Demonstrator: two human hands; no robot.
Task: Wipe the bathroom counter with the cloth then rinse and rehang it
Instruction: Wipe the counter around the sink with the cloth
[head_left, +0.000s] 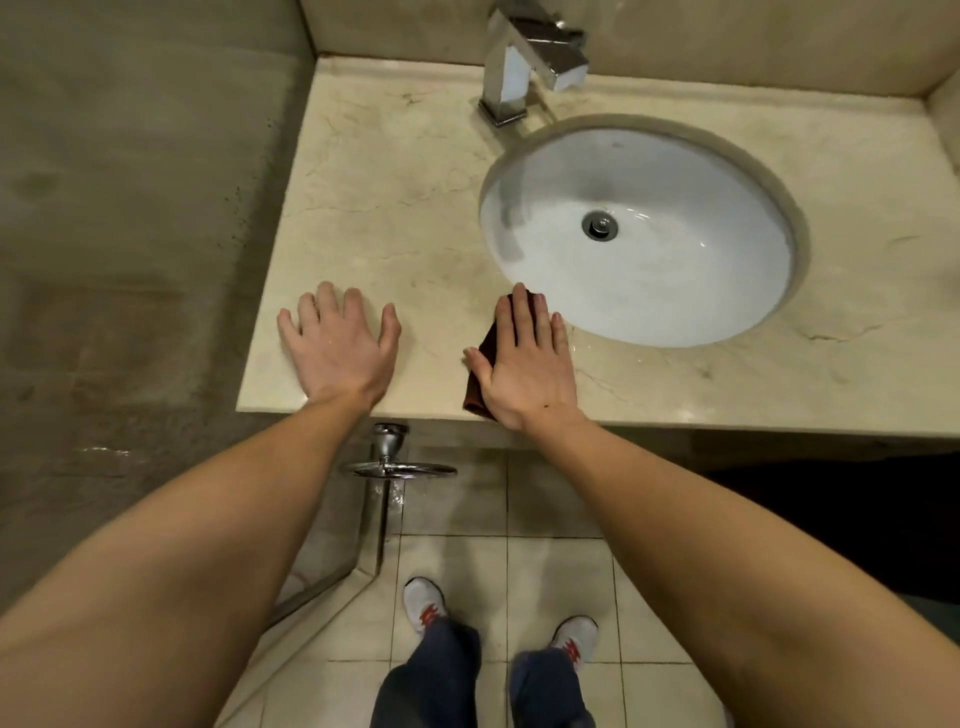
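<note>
Right grip (524, 364) is pressing flat, fingers straight and together, on a dark brown cloth (475, 387) lying on the veined beige marble tabletop (389, 208), just beside the oval white basin (675, 171). Left grip (340, 348) is resting spread on bare marble.

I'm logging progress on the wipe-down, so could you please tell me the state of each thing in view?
cloth: flat on the counter, pressed under the right hand.
right hand: open, fingers straight on the cloth.
left hand: open, flat on bare counter.
counter: wet sheen beside the cloth.
faucet: no water running.
basin: wet, no standing water.
towel ring: bare.
</note>
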